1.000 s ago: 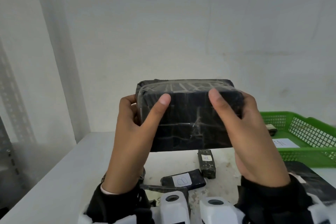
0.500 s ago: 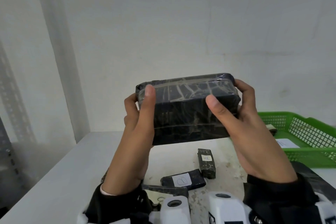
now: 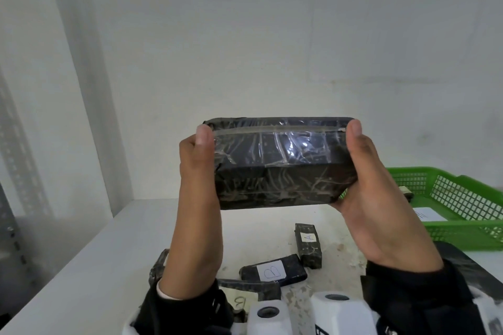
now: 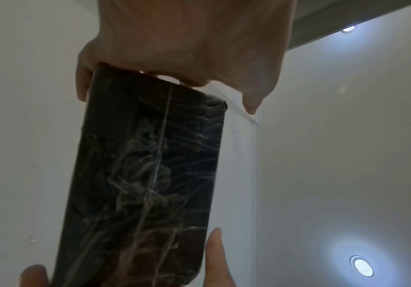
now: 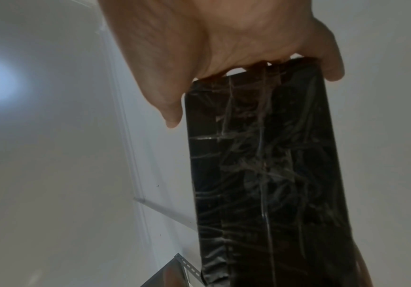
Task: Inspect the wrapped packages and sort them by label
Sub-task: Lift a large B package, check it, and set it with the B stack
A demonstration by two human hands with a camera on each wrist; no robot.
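I hold a large black package [image 3: 283,163] wrapped in clear tape up in the air, level, above the table. My left hand [image 3: 200,155] grips its left end, thumb on the near face and fingers behind. My right hand [image 3: 359,160] grips the right end the same way. No label shows on the faces toward me. In the left wrist view the package [image 4: 145,174] runs away from my left hand [image 4: 182,58]; in the right wrist view the package [image 5: 260,165] runs away from my right hand [image 5: 236,48]. On the table lie small black packages labelled A [image 3: 309,245] and B [image 3: 272,272].
A green mesh basket [image 3: 462,198] stands at the right with a paper sheet [image 3: 428,213] inside. Another B-labelled package [image 3: 242,299] lies near my left wrist. A large dark package [image 3: 462,261] lies at the right front. The white table [image 3: 95,266] meets a white wall behind.
Both hands have turned the package, rolling its top toward me, and my thumbs have slid from the front face out to the two upper corners.
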